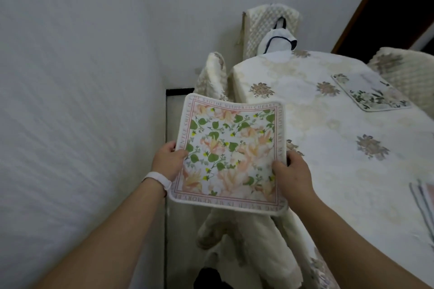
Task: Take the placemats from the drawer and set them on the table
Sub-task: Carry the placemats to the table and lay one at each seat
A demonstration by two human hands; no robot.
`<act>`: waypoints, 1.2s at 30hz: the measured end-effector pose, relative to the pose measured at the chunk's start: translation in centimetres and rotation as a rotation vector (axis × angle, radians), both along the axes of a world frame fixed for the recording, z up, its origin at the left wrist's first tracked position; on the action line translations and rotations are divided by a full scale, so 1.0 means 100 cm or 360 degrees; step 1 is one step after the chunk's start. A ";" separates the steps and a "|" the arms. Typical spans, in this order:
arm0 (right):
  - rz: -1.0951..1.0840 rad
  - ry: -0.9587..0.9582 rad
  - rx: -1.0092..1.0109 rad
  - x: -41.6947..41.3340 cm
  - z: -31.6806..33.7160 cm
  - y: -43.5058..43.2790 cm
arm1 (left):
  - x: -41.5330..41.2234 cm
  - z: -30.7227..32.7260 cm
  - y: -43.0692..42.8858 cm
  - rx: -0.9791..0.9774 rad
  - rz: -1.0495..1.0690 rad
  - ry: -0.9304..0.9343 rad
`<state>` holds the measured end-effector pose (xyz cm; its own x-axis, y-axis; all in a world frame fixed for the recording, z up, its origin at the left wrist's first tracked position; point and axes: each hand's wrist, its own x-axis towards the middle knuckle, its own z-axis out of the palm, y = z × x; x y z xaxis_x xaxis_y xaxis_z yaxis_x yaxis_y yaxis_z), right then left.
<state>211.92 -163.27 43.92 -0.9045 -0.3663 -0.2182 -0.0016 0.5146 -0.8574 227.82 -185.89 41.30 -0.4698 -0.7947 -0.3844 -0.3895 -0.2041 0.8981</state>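
Observation:
I hold a square floral placemat (pixel 231 155) flat in the air, just left of the table's near-left edge. It has pink flowers, green leaves and a lettered border. My left hand (pixel 168 163) grips its left edge and my right hand (pixel 292 175) grips its right edge. A second placemat (pixel 371 91) with pale green flowers lies flat on the table (pixel 328 138) at the far right. At the right edge of the view, more placemats (pixel 425 199) lie on the table, mostly cut off. No drawer is in view.
The table wears a cream cloth with flower motifs. Quilted chairs stand at its far end (pixel 270 28), left side (pixel 212 75) and right (pixel 408 70). A white bag (pixel 278 42) rests at the far end. A white wall (pixel 82 101) runs close on my left.

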 end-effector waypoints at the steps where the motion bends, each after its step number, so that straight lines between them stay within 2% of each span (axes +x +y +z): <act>1: 0.0001 -0.0025 0.0000 -0.014 -0.004 -0.011 | -0.010 -0.002 -0.013 -0.0003 0.0009 -0.0012; 7: -0.0033 -0.0115 0.0026 -0.078 -0.014 -0.067 | -0.073 0.004 -0.076 -0.0021 -0.0089 -0.0097; 11: -0.0117 -0.0141 -0.0009 -0.109 -0.009 -0.077 | -0.125 0.014 -0.087 -0.0086 -0.0156 -0.0093; 15: -0.0323 -0.0149 -0.0040 -0.138 -0.009 -0.062 | -0.186 0.028 -0.082 -0.0047 -0.0324 -0.0037; 19: -0.0547 -0.0200 -0.0120 -0.160 -0.017 -0.040 | -0.245 0.030 -0.078 0.0157 -0.0481 0.0021; 23: -0.0787 -0.0288 -0.0188 -0.179 -0.030 -0.035 | -0.301 0.019 -0.075 0.0113 -0.0733 -0.0029; 29: -0.1064 -0.0334 -0.0191 -0.218 -0.050 -0.062 | -0.397 -0.011 -0.112 0.0155 -0.1011 -0.0115; 36: -0.1376 -0.0359 -0.0039 -0.267 -0.068 -0.131 | -0.505 -0.033 -0.168 0.0120 -0.1434 -0.0173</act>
<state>185.19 -176.41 37.07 -0.8030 0.4171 -0.4257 0.5488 0.2391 -0.8010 177.32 -202.70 37.98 -0.8589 -0.1150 -0.4990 -0.5119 0.1617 0.8437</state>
